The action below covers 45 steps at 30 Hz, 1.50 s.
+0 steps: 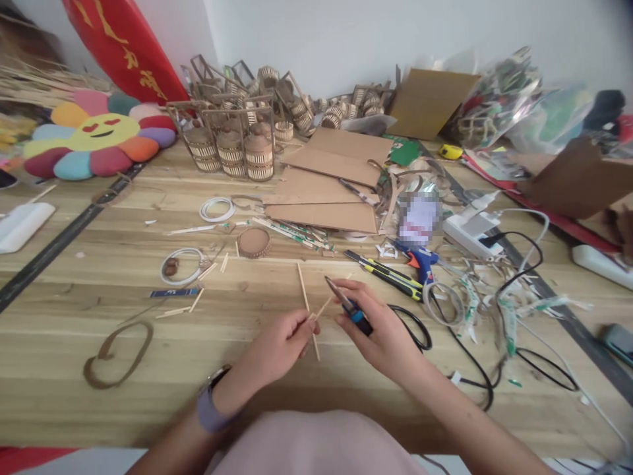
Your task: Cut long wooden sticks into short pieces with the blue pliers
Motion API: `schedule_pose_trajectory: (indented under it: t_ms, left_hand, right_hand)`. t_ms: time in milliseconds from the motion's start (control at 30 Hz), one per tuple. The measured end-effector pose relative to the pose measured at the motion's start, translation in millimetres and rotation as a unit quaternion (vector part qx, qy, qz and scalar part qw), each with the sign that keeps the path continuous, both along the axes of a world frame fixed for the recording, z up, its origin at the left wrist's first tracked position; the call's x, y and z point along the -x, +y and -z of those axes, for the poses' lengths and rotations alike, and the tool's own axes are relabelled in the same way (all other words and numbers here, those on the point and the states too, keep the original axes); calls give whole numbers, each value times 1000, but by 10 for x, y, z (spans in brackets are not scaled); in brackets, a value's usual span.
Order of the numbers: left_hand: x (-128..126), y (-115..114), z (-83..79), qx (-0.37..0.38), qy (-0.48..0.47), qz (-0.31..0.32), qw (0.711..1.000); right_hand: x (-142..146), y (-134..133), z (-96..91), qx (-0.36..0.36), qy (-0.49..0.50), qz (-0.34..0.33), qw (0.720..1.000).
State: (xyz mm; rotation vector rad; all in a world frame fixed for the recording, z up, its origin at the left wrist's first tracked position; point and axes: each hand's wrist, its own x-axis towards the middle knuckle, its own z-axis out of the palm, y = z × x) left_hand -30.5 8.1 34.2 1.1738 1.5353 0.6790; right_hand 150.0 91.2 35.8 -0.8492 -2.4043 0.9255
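Note:
My left hand (287,336) pinches one end of a thin wooden stick (324,306), which slants up and right toward my right hand (378,330). That hand is closed around a pair of pliers (352,309) with pointed metal jaws and blue-and-black handles; the jaws point up and left. Whether they touch the stick I cannot tell. A second wooden stick (303,284) lies on the table just behind my left fingertips. Short cut sticks (196,300) are scattered to the left, near a round woven piece (254,243).
Utility knives (386,274), a blue glue gun (422,262) and tape rolls (445,303) lie to the right, among black cables (475,356). Cardboard sheets (326,188) and small lidded baskets (230,152) stand behind. A brown strip loop (119,353) rests at left.

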Motion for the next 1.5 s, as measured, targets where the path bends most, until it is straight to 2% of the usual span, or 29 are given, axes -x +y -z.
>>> schedule_pose_trajectory:
  t_ms: [100,233,367,633,733,800,833,900,933,1000,1067,1133,1233,1400,1500]
  left_hand:
    - [-37,-17,15,-27,72,7,997]
    - [-71,-31,105,-60,166,25,984]
    - [-107,-19,169,-67,240,47,967]
    - [-177,-11,212,-50,247,-2,968]
    - [-133,-2,217,-43,241,-19,969]
    - [-40,3,205,-59,199,-5,978]
    - [17,4,196,-65,149,14,987]
    - [121,4,179,-43,-16,66,997]
    - [154,4,173,-29,-99,64,993]
    - [171,12,167,-5,-188,6,982]
    - [131,29,163,15,-220,-46,974]
    - [72,50,158,29,-227,-59,972]
    - [17,71,152,30,-217,-50,974]
    - [9,73,172,44,-215,-19,976]
    - [0,63,203,54,-239,-13,969]
  right_hand:
    - [96,10,70,-10,-32,-29,999]
    - [138,-8,192,-49,-119,0,992]
    - [136,-18,243,-75,-148,17,986]
    - [295,-122,307,-113,-233,69,963]
    - [347,-103,300,-101,-232,83,964]
    - [318,-31,258,-47,-191,68,978]
    - [282,15,226,-5,-161,51,986]
    - [190,106,154,93,-98,8,991]
    - [143,141,117,128,-71,-2,989]
    - [74,175,48,169,-39,-10,985]
    - [53,162,-13,174,-37,-8,984]
    - [73,120,-64,164,-56,-14,985]
    - [129,56,-110,137,-97,-30,985]
    - [177,24,-104,44,-128,-36,990]
    - [178,32,-95,41,-127,-64,989]
